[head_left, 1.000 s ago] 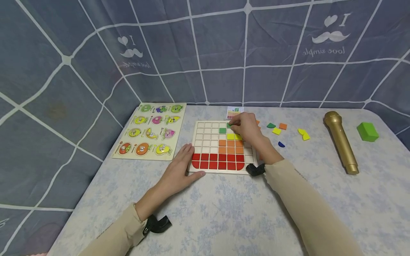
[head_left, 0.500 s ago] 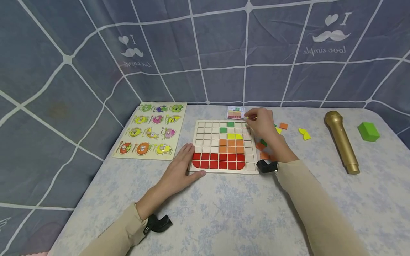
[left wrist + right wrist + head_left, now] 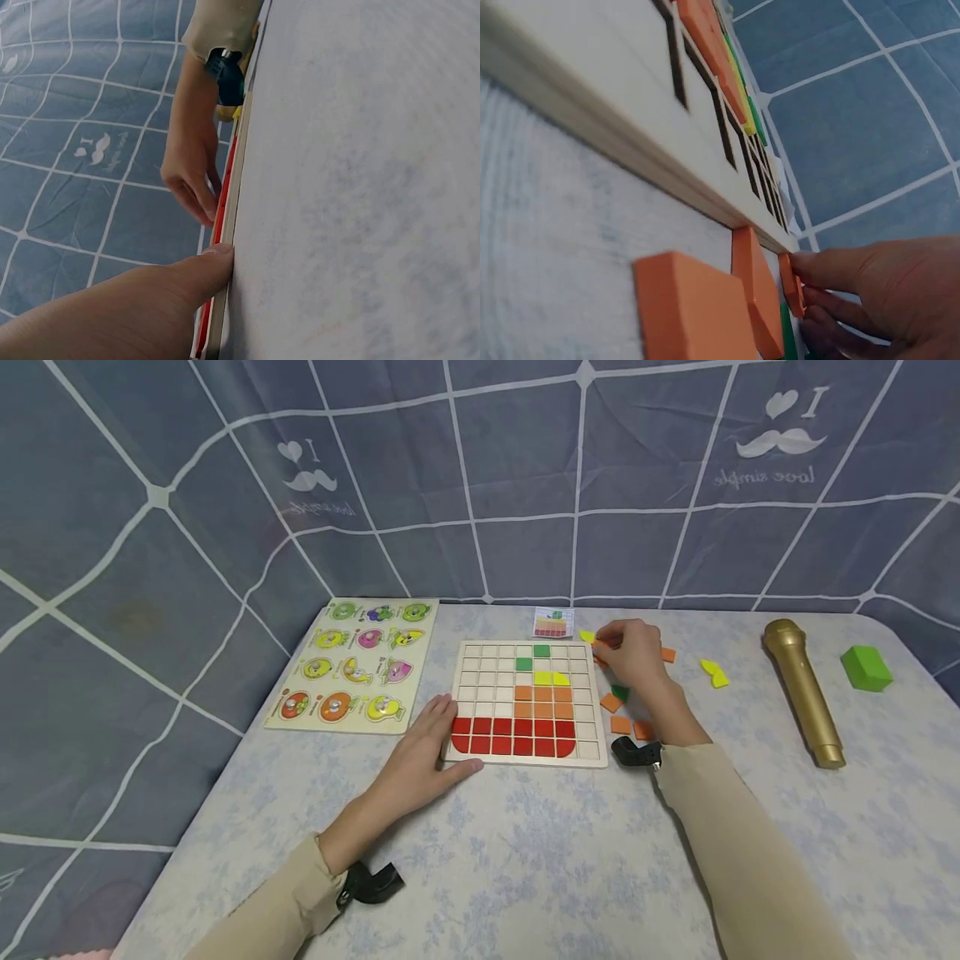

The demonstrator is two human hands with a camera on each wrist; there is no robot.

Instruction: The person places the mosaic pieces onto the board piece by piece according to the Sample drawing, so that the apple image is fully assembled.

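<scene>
**Right hand at the loose tiles, left hand bracing the board**

Looking down from the head camera, I see the counter [image 3: 525,860] with its pale flowered cloth carrying everything, backed by a blue curtain with a white grid. On it, going down in size: the fruit peg puzzle [image 3: 352,664] at far left, the wooden grid board [image 3: 525,702] in the middle, a gold microphone [image 3: 801,692] lying with its long axis running away from me, and a green block [image 3: 866,667] at far right.

My left hand [image 3: 423,756] lies flat at the board's near left corner, fingers relaxed and straight, thumb pressed along the edge; the left wrist view confirms it holds nothing.

My right hand [image 3: 636,653] is just off the board's right edge, among the loose tiles. The right wrist view shows its fingers [image 3: 832,270] pinching a small orange tile [image 3: 791,283], held on edge, touching or very nearly touching the board's rim. The board's open cells lie to the left of that hand, so the right hand is by far the nearer one.

Other orange tiles [image 3: 621,717] lie flat on the cloth just beside the wrist, a yellow piece [image 3: 587,636] sits by the fingertips, two more yellow pieces [image 3: 712,673] lie further right, and a small pattern card [image 3: 552,622] sits behind the board.
</scene>
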